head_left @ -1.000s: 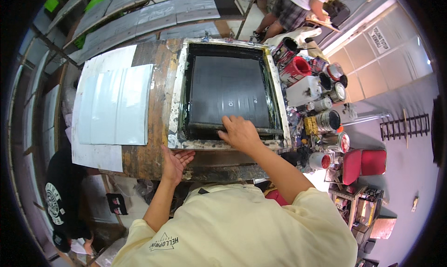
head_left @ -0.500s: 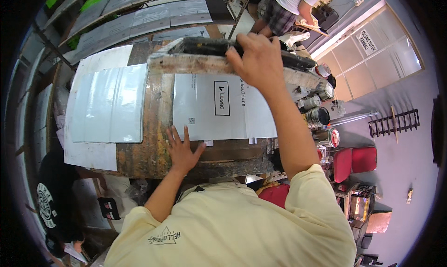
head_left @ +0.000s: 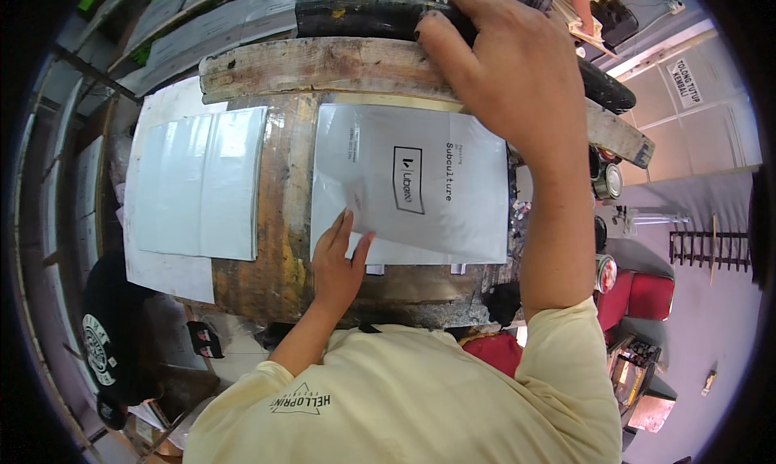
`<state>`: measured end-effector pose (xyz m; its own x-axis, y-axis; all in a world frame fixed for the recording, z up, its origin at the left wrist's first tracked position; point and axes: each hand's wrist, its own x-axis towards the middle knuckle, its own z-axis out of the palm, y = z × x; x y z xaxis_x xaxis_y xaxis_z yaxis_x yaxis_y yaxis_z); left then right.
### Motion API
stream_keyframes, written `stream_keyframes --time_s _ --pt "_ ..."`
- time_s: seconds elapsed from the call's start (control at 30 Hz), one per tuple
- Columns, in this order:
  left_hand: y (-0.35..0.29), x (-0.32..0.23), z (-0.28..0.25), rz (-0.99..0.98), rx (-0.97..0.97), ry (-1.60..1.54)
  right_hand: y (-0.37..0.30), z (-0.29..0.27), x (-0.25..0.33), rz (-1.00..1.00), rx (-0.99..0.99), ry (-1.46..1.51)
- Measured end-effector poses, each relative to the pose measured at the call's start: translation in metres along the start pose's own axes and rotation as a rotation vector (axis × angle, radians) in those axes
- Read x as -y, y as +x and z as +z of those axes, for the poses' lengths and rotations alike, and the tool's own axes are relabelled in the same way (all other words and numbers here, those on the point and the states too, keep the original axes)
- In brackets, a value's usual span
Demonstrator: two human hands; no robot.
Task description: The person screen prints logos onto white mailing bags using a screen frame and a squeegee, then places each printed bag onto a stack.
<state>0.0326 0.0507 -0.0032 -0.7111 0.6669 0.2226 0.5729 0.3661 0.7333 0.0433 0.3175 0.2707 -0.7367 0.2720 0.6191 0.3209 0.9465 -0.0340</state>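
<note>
My right hand [head_left: 505, 68] is closed over the near side of a raised wooden screen-printing frame [head_left: 323, 64]. A black rounded bar [head_left: 364, 17] lies along it under my fingers; most of the frame is out of view. Below it, on the stained wooden table [head_left: 283, 197], lies a pale grey plastic bag [head_left: 364, 141] with a black printed box and lettering. My left hand [head_left: 338, 258] rests at the bag's lower left, fingers stretched and thumb apart. Beside the fingertips the plastic buckles up in a fold.
Left of the bag, a stack of flat plastic bags [head_left: 198, 189] lies on a white sheet [head_left: 174, 274]. Paint cans [head_left: 605, 272] stand by the table's right side, near a red chair [head_left: 651, 294]. Racks [head_left: 242, 27] hold more bags. One person [head_left: 117, 326] is at lower left, another at the back.
The frame has come up and closer in my right hand, its left end swinging left. My left hand has moved from the table edge onto the bag, which now buckles at my fingers.
</note>
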Motion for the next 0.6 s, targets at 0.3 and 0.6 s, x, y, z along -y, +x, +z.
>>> stream_keyframes --time_s 0.3,0.6 --pt "-0.013 0.057 -0.066 -0.398 -0.37 -0.465 -0.013 0.001 0.007 0.064 0.014 0.036" --pt "0.016 0.262 -0.21 -0.49 -0.352 -0.368 -0.048 -0.005 0.036 0.104 0.102 -0.024"
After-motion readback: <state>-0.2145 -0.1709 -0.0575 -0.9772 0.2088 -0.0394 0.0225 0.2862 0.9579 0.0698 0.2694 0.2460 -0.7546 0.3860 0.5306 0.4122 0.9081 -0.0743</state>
